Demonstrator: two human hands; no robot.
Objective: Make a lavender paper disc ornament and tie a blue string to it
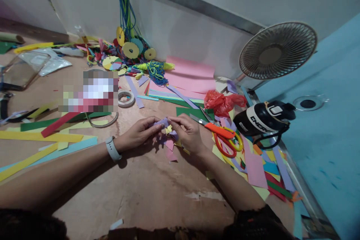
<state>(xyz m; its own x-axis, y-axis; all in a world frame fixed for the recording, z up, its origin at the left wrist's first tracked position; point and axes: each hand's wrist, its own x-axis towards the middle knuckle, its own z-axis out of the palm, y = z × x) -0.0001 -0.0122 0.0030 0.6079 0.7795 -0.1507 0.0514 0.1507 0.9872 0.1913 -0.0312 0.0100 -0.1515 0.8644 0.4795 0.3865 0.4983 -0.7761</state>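
Observation:
My left hand and my right hand meet over the middle of the table. Between their fingertips they pinch a small purple piece of paper. Just below the fingers, small pink paper pieces and yellow bits lie on the tabletop; whether any hang from the purple piece I cannot tell. Right of my right hand rest orange-handled scissors, with red and yellow scissor handles beside them. A roll of tape lies beyond my left hand.
Coloured paper strips cover the left side, and paper scraps the right. A black bottle lies near a fan. Pink sheets, a red plastic bag and hanging cords with paper discs are at the back.

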